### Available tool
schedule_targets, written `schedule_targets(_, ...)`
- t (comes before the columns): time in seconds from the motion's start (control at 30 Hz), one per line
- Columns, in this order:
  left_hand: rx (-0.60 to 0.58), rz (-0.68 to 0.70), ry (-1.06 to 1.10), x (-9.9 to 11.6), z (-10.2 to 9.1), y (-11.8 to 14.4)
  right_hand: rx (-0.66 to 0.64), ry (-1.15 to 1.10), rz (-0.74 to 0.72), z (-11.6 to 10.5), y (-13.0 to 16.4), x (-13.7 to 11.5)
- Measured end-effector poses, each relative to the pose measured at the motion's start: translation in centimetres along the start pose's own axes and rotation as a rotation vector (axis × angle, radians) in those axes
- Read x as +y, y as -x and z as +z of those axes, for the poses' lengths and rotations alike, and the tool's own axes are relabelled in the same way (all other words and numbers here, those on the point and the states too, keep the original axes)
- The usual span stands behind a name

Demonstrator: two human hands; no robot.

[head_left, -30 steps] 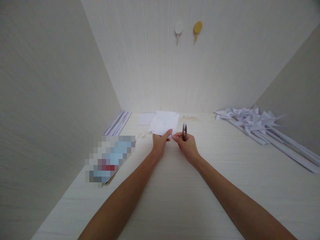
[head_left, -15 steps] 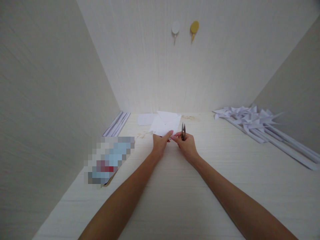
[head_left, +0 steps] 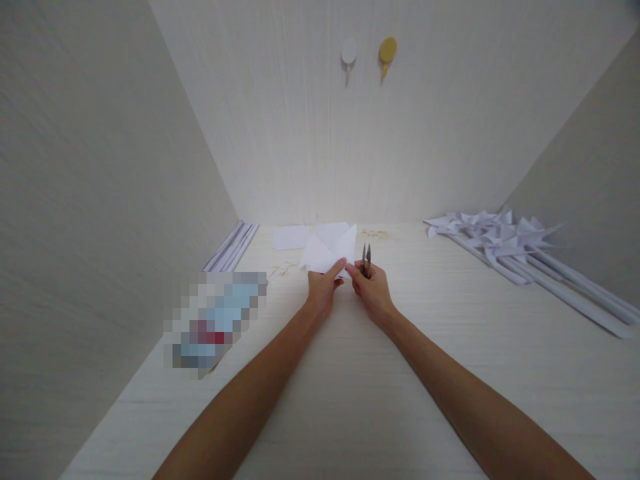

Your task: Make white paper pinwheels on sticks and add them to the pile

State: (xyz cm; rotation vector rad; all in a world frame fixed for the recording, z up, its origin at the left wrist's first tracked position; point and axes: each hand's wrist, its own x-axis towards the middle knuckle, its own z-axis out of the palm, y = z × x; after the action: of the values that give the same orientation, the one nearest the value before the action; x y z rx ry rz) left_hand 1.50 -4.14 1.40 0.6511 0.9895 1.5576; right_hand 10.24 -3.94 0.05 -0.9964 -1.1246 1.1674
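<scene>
A square of white paper [head_left: 320, 248], with cut lines running in from its corners, is raised above the far part of the table. My left hand [head_left: 321, 291] grips its near edge, thumb on top and fingers underneath. Beside it, my right hand [head_left: 374, 288] is closed around small thread snips [head_left: 367, 259], whose blades point away from me and stand slightly apart. The right thumb and forefinger are close to the paper's near right corner; whether they touch it I cannot tell.
A flat white paper [head_left: 290, 237] lies behind on the left, near rolled paper sticks [head_left: 233, 245]. A blurred-out item [head_left: 220, 320] rests at left. White paper pinwheels [head_left: 493, 233] on sticks are piled at right. Two hooks, white [head_left: 349, 51] and yellow [head_left: 387, 51], are on the back wall.
The paper has turned a little, and its right-hand flap now stands up more. My right fingers have shifted slightly at its edge, and the snips' blades look further apart.
</scene>
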Motion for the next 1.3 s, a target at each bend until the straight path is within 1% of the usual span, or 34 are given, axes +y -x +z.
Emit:
schedule_targets(0.17, -0.008, -0.023, 0.030, 0.04, -0.02, 0.02, -0.003, -0.071, 0.025, 0.11, -0.03, -0.02)
schedule_targets(0.37, -0.045, -0.040, 0.043, 0.08, -0.07, 0.00, -0.025, -0.115, 0.040, 0.05, -0.08, 0.06)
schedule_targets(0.57, -0.014, 0.027, -0.040, -0.12, -0.10, -0.09, -0.027, -0.104, 0.045, 0.01, 0.03, -0.15)
schedule_targets(0.8, -0.016, 0.081, -0.115, -0.23, -0.13, -0.17, -0.020, -0.085, 0.053, -0.06, 0.05, -0.28)
schedule_targets(1.13, -0.016, 0.080, -0.130, -0.20, -0.24, -0.25, -0.047, -0.077, 0.051, -0.17, -0.01, -0.11)
schedule_targets(1.3, -0.016, 0.108, -0.120, -0.21, -0.39, -0.44, -0.017, -0.041, 0.024, -0.12, 0.03, -0.02)
